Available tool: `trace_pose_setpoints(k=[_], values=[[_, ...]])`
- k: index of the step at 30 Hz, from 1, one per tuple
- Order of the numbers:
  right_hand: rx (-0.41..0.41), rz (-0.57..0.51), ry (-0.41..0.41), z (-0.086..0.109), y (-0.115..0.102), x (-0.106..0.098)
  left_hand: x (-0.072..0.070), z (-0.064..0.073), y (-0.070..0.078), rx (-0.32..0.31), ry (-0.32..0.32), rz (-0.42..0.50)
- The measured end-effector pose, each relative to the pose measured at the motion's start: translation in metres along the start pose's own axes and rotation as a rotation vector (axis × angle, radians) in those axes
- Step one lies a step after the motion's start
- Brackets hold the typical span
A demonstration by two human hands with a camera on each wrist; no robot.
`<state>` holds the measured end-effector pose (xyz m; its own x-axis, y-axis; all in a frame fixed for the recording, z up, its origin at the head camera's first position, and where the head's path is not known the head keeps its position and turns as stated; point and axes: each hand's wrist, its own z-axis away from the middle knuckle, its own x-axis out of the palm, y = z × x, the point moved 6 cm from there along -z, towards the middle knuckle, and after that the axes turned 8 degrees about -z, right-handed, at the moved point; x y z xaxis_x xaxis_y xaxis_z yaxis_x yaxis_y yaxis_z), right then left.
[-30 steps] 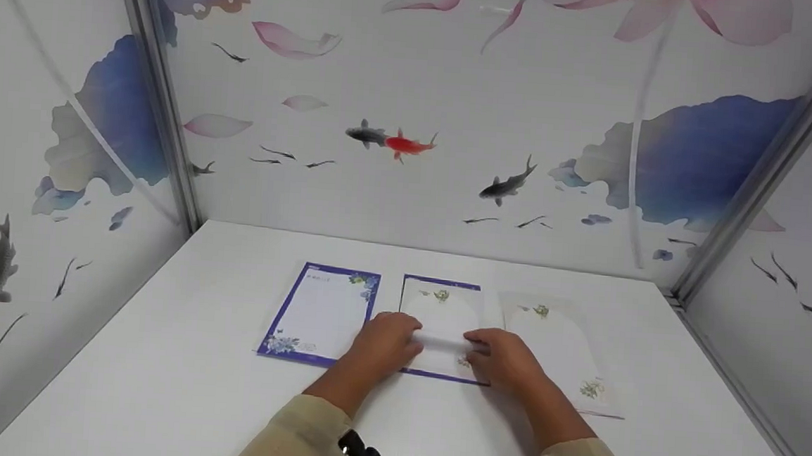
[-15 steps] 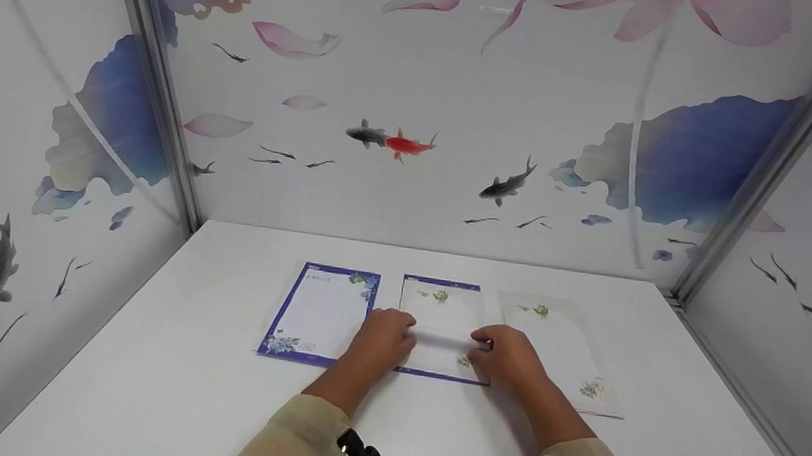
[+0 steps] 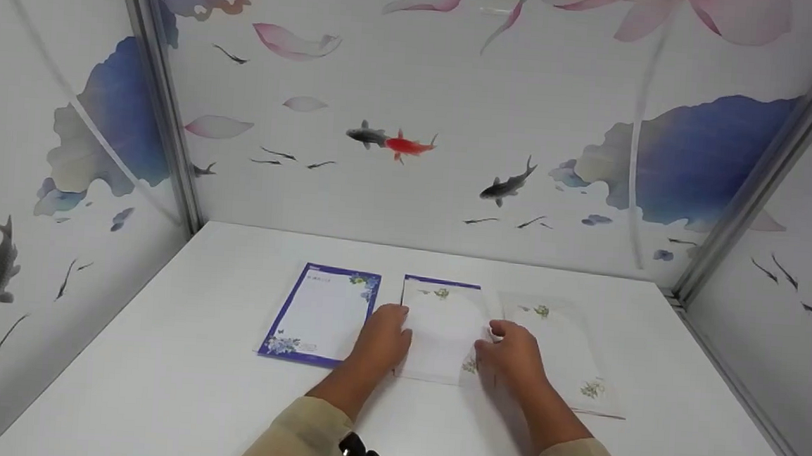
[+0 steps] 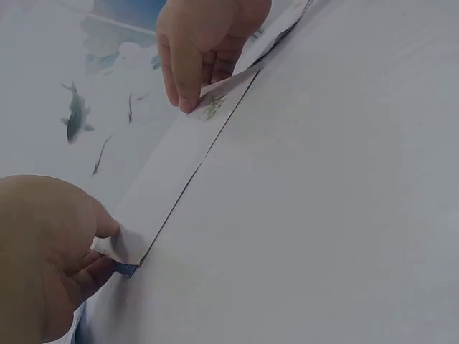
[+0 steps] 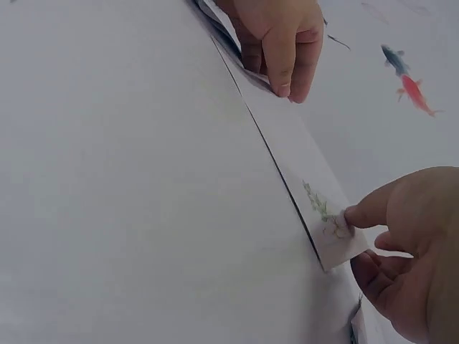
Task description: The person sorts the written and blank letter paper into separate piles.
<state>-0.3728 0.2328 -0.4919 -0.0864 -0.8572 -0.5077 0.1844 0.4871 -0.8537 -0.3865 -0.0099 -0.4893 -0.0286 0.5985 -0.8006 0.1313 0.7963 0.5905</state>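
In the head view a white sheet of paper [image 3: 442,332] with small green floral prints lies in the middle of the table. A purple strip of a bordered sheet [image 3: 443,282] shows along its far edge. My left hand [image 3: 382,336] pinches the paper's left edge. On the opposite edge, my right hand [image 3: 514,354] pinches it between thumb and fingers. The left wrist view shows the left hand [image 4: 54,251] with its thumb on top of the paper and fingers beneath. From the right wrist, the right hand [image 5: 409,244] grips near a printed flower at the corner.
A purple-bordered sheet [image 3: 323,314] with blue flowers lies to the left. On the right lies another pale floral sheet [image 3: 557,350], partly behind the right hand. The white table [image 3: 158,354] meets printed wall panels [image 3: 393,206] at the back and sides.
My hands have moved slightly apart along the middle sheet. Its raised band across the middle is flatter, and the purple border at the near edge is now covered by the white sheet.
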Motion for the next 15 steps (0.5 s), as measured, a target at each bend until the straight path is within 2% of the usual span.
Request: trace_pose_setpoints(k=[3,5,10,15], values=[[0.035,-0.035,0.002,0.0004,0.0008,0.0008,-0.0005,-0.0003,-0.0006,-0.039,0.015,0.066],[0.038,-0.034,-0.006,0.0003,0.0013,0.002,0.0003,-0.0002,-0.0005,-0.052,0.007,0.07],[-0.014,-0.009,-0.018,0.0004,0.0003,0.0039,0.0009,0.0001,-0.0005,-0.061,-0.004,0.087],[-0.04,-0.033,-0.012,-0.0022,0.0019,0.0018,-0.0004,-0.001,-0.0028,-0.081,0.02,0.138]])
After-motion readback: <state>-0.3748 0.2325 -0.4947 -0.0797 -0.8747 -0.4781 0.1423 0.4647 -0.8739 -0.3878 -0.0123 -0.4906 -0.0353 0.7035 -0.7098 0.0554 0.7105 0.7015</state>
